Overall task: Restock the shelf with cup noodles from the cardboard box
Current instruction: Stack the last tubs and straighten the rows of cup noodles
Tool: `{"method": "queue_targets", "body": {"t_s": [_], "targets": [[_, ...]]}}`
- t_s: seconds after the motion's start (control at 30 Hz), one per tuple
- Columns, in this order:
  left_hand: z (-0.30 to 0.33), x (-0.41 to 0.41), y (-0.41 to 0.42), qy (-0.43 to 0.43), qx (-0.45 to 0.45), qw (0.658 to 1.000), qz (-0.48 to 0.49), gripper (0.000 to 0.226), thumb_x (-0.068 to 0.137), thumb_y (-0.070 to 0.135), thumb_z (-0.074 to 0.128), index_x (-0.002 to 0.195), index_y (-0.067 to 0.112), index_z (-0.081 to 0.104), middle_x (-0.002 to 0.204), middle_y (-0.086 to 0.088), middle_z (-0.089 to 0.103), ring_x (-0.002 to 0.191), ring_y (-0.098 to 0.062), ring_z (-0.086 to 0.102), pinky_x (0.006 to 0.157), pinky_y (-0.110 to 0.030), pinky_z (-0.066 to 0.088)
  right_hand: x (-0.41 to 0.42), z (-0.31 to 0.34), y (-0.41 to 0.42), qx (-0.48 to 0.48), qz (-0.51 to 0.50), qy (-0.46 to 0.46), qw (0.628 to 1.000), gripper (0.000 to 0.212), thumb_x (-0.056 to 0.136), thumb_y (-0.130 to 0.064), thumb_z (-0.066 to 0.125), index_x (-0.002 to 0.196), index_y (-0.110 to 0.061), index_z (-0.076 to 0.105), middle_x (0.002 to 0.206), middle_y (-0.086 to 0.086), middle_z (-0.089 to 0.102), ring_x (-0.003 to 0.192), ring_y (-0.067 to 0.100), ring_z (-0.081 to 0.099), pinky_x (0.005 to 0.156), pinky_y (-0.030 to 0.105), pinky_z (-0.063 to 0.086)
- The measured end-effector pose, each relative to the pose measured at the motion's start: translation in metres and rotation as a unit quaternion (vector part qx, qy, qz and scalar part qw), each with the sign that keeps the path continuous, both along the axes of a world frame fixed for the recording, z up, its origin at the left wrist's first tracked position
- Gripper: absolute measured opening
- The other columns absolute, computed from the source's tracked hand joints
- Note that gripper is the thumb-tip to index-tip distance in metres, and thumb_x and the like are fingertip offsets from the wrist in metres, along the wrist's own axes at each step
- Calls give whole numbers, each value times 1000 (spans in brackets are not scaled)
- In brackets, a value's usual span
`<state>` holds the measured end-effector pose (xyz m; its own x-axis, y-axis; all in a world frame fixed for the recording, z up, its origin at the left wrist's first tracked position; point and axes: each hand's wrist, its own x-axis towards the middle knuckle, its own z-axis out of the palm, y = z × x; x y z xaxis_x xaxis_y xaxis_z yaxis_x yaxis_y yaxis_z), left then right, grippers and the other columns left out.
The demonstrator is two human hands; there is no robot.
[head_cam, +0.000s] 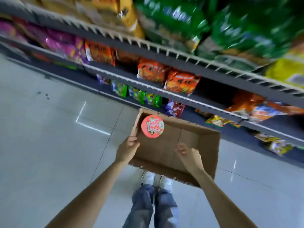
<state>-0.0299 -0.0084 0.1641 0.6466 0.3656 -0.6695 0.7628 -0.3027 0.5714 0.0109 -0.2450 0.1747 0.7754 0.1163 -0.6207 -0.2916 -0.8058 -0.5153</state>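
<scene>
An open cardboard box [195, 162] sits on the floor in front of my feet. One cup noodle with a red round lid [152, 126] stands upright in its far left corner. My left hand [127, 149] grips the box's left wall at the rim. My right hand [189, 155] hovers over the inside of the box with fingers loosely curled, holding nothing. The shelf [172, 94] runs diagonally behind the box.
Shelves hold orange noodle packs [181, 82], purple bags [62, 41] and green bags [222, 25]; lower tiers carry small mixed packets. Glossy tiled floor [49, 137] spreads to the left. My white shoes [157, 179] stand just under the box's near edge.
</scene>
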Motion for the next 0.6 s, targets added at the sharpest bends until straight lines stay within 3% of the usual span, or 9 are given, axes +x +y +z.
{"method": "queue_targets", "body": {"t_s": [0.13,0.27,0.37,0.43,0.5,0.6], "targets": [[-96,5,-1,-2,-24,1000,14,28,89,18,58,117,14,58,109,-6,68,96,-18,62,79,-18,39,28,-116,29,12,-38,31,999,29,90,-31,61,114,-15,64,111,0,70,103,18,63,73,18,37],[-187,8,3,-12,-24,999,20,32,91,14,55,123,15,53,111,0,63,90,-8,58,65,2,37,61,-233,70,16,-59,71,996,50,89,-44,58,128,-12,51,123,8,59,111,28,57,86,32,45],[-249,14,7,-22,1,999,41,38,88,14,58,125,13,52,114,-2,62,87,-9,59,71,-9,45,76,-314,90,30,-118,141,982,83,79,-55,66,139,-17,24,131,10,48,120,33,50,91,46,48],[-283,20,5,-29,6,999,39,44,87,14,60,129,14,48,119,-1,59,86,-9,58,74,-22,47,80,-350,97,94,-222,178,954,96,73,-53,73,142,-26,12,134,5,47,118,30,52,83,56,53],[-311,26,3,-37,9,999,27,48,88,16,59,133,16,44,123,0,55,87,-7,55,71,-21,43,82,-370,101,177,-298,175,922,87,78,-36,75,141,-29,17,131,-1,49,113,26,56,75,55,55],[-337,30,-2,-29,6,999,21,51,90,17,56,137,19,38,129,1,53,88,-6,55,73,-21,42,82,-374,101,268,-336,150,890,64,83,-17,72,134,-26,35,122,-5,57,107,18,60,71,46,57]]}}
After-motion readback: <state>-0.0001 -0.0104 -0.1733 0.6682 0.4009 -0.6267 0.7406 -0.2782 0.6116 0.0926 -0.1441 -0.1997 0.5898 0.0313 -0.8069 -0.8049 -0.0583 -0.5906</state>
